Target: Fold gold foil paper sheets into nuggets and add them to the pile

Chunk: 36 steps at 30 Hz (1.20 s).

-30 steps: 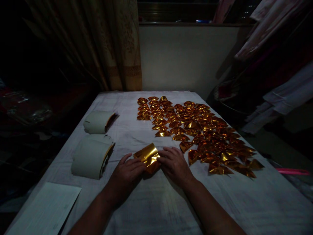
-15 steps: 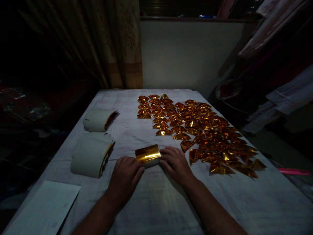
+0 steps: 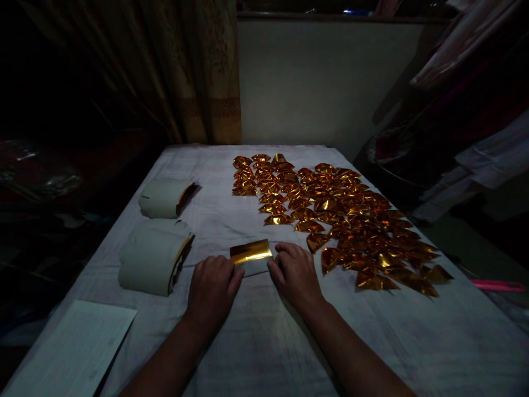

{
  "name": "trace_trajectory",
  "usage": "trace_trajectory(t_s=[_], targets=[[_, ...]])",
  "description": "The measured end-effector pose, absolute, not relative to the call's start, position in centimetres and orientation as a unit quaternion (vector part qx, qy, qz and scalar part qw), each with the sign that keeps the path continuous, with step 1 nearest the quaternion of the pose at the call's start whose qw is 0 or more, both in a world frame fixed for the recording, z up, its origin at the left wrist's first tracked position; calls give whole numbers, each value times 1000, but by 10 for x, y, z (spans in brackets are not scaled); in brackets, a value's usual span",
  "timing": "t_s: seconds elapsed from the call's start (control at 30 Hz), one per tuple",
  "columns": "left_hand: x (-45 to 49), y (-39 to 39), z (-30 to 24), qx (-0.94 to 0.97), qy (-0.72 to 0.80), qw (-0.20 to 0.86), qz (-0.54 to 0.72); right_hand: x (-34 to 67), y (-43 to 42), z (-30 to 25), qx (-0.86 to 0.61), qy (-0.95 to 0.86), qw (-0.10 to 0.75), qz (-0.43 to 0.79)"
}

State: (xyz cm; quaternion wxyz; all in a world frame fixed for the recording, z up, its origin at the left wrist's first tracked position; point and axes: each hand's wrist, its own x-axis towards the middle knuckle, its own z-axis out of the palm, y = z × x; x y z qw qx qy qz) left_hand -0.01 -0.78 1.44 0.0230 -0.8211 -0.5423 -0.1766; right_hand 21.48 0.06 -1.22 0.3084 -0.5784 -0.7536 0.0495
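A sheet of gold foil paper (image 3: 250, 251) lies between my hands at the middle of the table, its gold side up and a pale strip of its back folded over along the near edge. My left hand (image 3: 212, 284) grips the left end, thumb against the near edge and fingers curled. At the right end, my right hand (image 3: 295, 273) holds the paper with its thumb at the near corner and fingers bent. Right of my hands spread many folded gold foil pieces (image 3: 326, 207), the closest ones beside my right hand.
Two curved stacks of paper, pale side out, sit on the left: a far stack (image 3: 163, 198) and a near stack (image 3: 151, 259). A printed white sheet (image 3: 78, 347) lies at the near left. The cloth-covered table (image 3: 264, 353) meets a wall (image 3: 322, 82) and curtain (image 3: 210, 71) behind.
The gold area of the paper has become narrower and flatter, and more of the pale folded strip shows along its near edge. Both hands stay at the ends; the view has shifted slightly.
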Motion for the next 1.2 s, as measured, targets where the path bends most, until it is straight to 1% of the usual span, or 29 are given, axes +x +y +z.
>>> trace_trajectory(t_s=[0.23,0.33,0.43,0.5,0.6,0.73,1.07,1.2], targets=[[0,-6,11,-818,-552,29,-156,212,1,-10,-596,-751,281,44],[-1,-7,8,-809,-557,50,-179,212,1,-11,-600,-746,287,39],[3,-12,8,-825,-516,67,-220,210,0,-13,-603,-739,299,27],[8,-16,9,-858,-457,54,-227,210,0,-14,-604,-737,302,24],[16,-23,9,-889,-406,19,-212,210,-1,-14,-603,-740,297,20],[18,-25,4,-898,-402,8,-180,211,0,-14,-601,-744,293,18],[-8,-31,3,-887,-436,36,-146,209,-1,-11,-609,-736,293,40],[-25,-34,5,-894,-423,63,-130,213,0,-13,-605,-731,312,42]])
